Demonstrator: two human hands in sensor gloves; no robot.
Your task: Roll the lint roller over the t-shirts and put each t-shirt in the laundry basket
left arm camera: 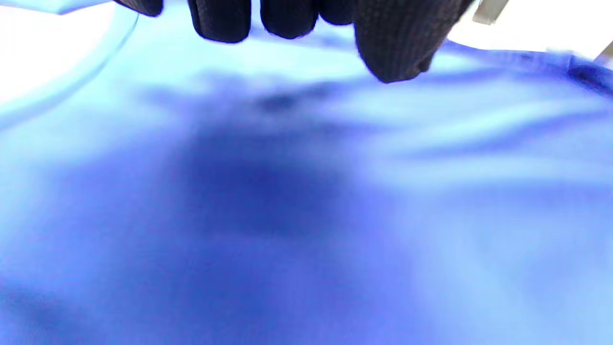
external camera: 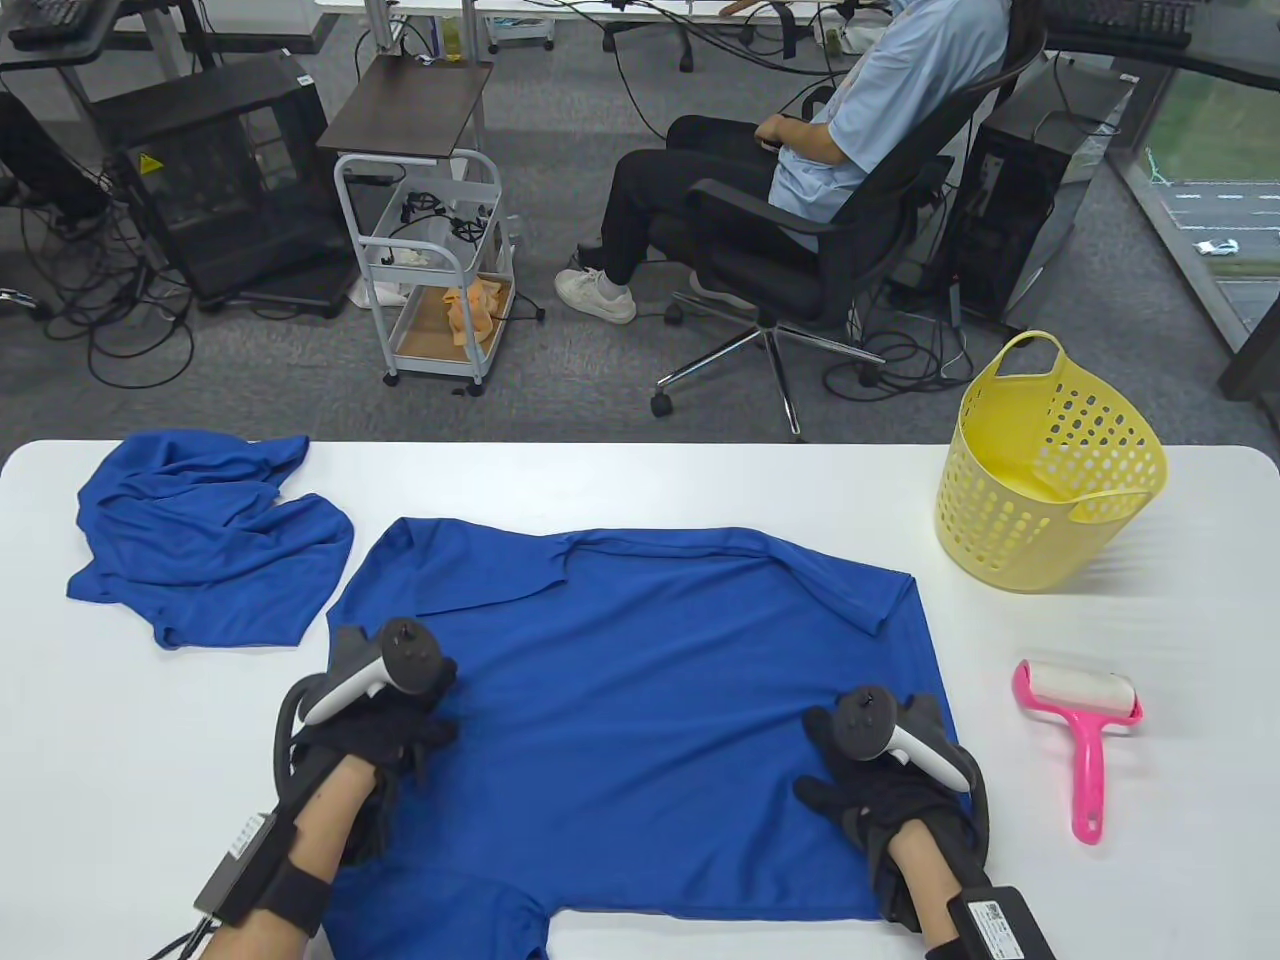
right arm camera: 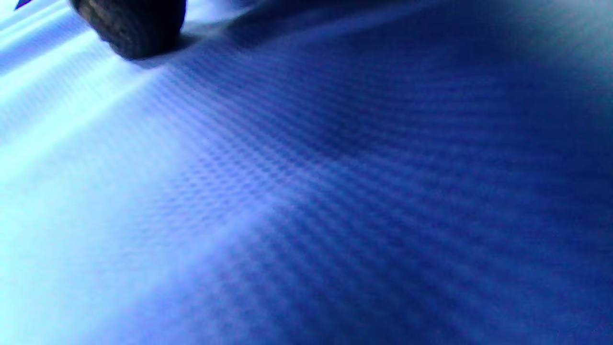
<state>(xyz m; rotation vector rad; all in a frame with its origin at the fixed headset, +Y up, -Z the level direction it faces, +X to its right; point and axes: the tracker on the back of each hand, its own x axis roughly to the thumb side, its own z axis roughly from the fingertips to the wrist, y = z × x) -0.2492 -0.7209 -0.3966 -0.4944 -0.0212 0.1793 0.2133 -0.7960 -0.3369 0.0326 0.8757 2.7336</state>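
A blue t-shirt [external camera: 640,690] lies spread flat on the white table [external camera: 1180,880], collar toward the far edge. My left hand [external camera: 415,745] rests on its left side with fingers spread; my right hand [external camera: 835,775] rests flat on its right side. Neither holds anything. In the left wrist view, gloved fingertips [left arm camera: 220,21] hang just over the blue fabric [left arm camera: 306,201]. In the right wrist view, one fingertip [right arm camera: 134,24] touches the cloth [right arm camera: 335,191]. The pink lint roller [external camera: 1085,740] lies on the table right of the shirt. The yellow laundry basket [external camera: 1030,520] stands at the far right.
A second blue t-shirt [external camera: 200,540] lies crumpled at the table's far left. Beyond the table, a person sits in an office chair [external camera: 800,250], and a white cart [external camera: 440,270] stands on the floor.
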